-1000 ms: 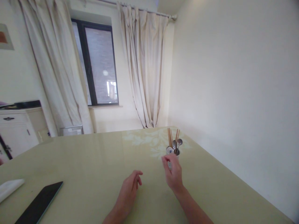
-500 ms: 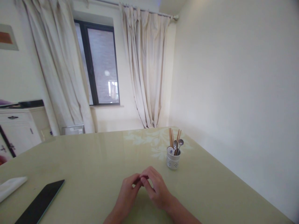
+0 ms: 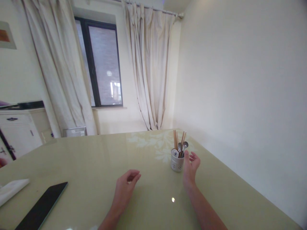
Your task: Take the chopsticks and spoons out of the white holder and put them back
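Observation:
A white utensil holder (image 3: 177,164) with small pierced holes stands upright on the table. Wooden chopsticks (image 3: 176,140), metal spoons (image 3: 185,145) and a white piece with a blue mark (image 3: 175,153) rise from it. Beside the holder's right side is my right hand (image 3: 191,166), its thumb raised and its fingers apart, holding nothing. Whether it touches the holder I cannot tell. My left hand (image 3: 126,182) is over the table's middle, left of the holder. Its fingers curl in to the thumb, and nothing shows between them.
The pale green glossy table (image 3: 96,166) runs along the wall (image 3: 240,95) on the right. A dark flat tablet-like object (image 3: 43,206) and a white item (image 3: 14,188) lie at the left. Beyond are curtains (image 3: 153,70), a window (image 3: 105,64) and a cabinet (image 3: 21,127).
My hands were touching at the fingertips and are now apart. The right hand has moved right and forward to the holder and opened; the left has shifted slightly left.

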Action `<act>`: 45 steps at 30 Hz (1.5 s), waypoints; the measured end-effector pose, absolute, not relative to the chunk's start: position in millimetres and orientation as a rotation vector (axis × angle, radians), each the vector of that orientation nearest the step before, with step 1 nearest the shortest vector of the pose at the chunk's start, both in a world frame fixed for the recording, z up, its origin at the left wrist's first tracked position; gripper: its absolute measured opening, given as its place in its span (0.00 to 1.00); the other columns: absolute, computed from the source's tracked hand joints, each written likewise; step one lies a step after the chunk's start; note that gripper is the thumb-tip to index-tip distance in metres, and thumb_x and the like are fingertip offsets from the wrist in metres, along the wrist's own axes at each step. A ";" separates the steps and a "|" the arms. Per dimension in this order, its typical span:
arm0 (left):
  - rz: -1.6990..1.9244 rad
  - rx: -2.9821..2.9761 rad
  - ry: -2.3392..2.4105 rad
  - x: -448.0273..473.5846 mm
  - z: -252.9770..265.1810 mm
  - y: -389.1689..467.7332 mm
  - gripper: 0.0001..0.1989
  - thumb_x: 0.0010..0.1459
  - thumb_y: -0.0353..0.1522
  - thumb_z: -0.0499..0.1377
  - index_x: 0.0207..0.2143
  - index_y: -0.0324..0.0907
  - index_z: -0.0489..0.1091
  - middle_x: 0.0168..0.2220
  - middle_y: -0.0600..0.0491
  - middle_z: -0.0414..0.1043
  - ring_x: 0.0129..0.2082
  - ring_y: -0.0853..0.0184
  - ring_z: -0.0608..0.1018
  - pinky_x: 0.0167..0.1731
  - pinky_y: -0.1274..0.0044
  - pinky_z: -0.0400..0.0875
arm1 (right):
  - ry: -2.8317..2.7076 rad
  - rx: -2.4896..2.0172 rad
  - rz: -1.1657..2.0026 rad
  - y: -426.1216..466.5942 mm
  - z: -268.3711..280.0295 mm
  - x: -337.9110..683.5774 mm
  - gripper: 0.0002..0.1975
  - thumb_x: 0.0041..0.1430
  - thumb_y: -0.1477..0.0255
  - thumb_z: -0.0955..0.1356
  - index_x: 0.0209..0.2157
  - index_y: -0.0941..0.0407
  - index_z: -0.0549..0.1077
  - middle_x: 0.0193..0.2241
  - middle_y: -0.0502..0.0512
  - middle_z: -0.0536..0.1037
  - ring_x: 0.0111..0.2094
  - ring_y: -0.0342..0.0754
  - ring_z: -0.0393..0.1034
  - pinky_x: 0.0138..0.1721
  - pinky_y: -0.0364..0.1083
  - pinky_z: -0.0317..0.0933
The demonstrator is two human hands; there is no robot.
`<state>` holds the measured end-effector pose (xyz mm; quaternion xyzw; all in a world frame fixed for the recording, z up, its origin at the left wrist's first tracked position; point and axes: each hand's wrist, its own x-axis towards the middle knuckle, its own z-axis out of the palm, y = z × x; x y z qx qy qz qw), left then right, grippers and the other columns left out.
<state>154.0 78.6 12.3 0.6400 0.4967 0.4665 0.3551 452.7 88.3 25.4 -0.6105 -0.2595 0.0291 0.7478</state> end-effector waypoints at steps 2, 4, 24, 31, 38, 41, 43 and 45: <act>1.194 1.690 1.313 152.2 12.9 79.4 0.18 0.57 0.49 0.62 0.32 0.44 0.78 0.32 0.48 0.84 0.35 0.57 0.84 0.40 0.70 0.76 | -0.612 -1.365 0.115 94.7 16.1 449.6 0.36 0.55 0.44 0.70 0.54 0.56 0.67 0.49 0.62 0.71 0.48 0.58 0.68 0.51 0.59 0.65; 1.224 1.697 1.292 151.5 11.6 79.8 0.20 0.61 0.50 0.59 0.34 0.44 0.78 0.31 0.48 0.83 0.34 0.58 0.83 0.39 0.69 0.76 | -0.666 -1.387 0.145 97.4 10.1 444.8 0.43 0.44 0.45 0.76 0.55 0.56 0.68 0.50 0.64 0.73 0.50 0.61 0.70 0.53 0.60 0.65; 1.132 1.744 1.054 172.2 -3.3 71.2 0.54 0.50 0.36 0.71 0.73 0.44 0.46 0.68 0.37 0.64 0.68 0.49 0.67 0.64 0.56 0.64 | -1.214 -1.213 0.556 62.1 9.5 337.4 0.38 0.44 0.67 0.80 0.57 0.54 0.67 0.53 0.61 0.77 0.55 0.62 0.72 0.58 0.59 0.63; 1.027 1.735 0.859 155.0 24.5 70.6 0.37 0.52 0.37 0.71 0.64 0.43 0.65 0.61 0.40 0.74 0.58 0.49 0.77 0.60 0.62 0.70 | -1.373 -1.095 0.760 38.9 16.5 316.8 0.43 0.44 0.69 0.80 0.61 0.53 0.65 0.57 0.60 0.75 0.58 0.60 0.69 0.61 0.56 0.60; 0.778 1.678 0.796 128.7 39.2 70.9 0.38 0.49 0.35 0.74 0.62 0.45 0.69 0.59 0.45 0.76 0.56 0.51 0.77 0.60 0.63 0.69 | -1.412 -1.042 0.726 39.6 16.1 322.7 0.43 0.49 0.54 0.78 0.63 0.55 0.65 0.54 0.62 0.76 0.55 0.61 0.71 0.57 0.55 0.62; 0.740 1.669 0.742 120.3 41.5 71.0 0.45 0.45 0.37 0.76 0.66 0.47 0.66 0.63 0.44 0.73 0.62 0.49 0.74 0.64 0.61 0.64 | -1.423 -1.001 0.730 38.2 20.1 326.3 0.34 0.60 0.51 0.71 0.62 0.53 0.66 0.54 0.61 0.77 0.55 0.59 0.71 0.57 0.55 0.62; 0.759 1.644 0.650 113.7 43.1 71.8 0.55 0.41 0.40 0.79 0.70 0.50 0.60 0.69 0.44 0.65 0.67 0.48 0.68 0.69 0.59 0.57 | -1.413 -0.996 0.738 36.4 24.6 330.1 0.29 0.67 0.50 0.67 0.62 0.52 0.66 0.54 0.61 0.77 0.55 0.57 0.71 0.57 0.55 0.62; 0.822 1.565 0.589 107.6 46.2 73.8 0.59 0.42 0.46 0.78 0.73 0.52 0.54 0.72 0.43 0.59 0.71 0.49 0.62 0.71 0.57 0.52 | -1.364 -1.008 0.735 35.5 30.5 335.0 0.27 0.69 0.50 0.64 0.60 0.51 0.67 0.54 0.60 0.77 0.55 0.57 0.71 0.57 0.55 0.62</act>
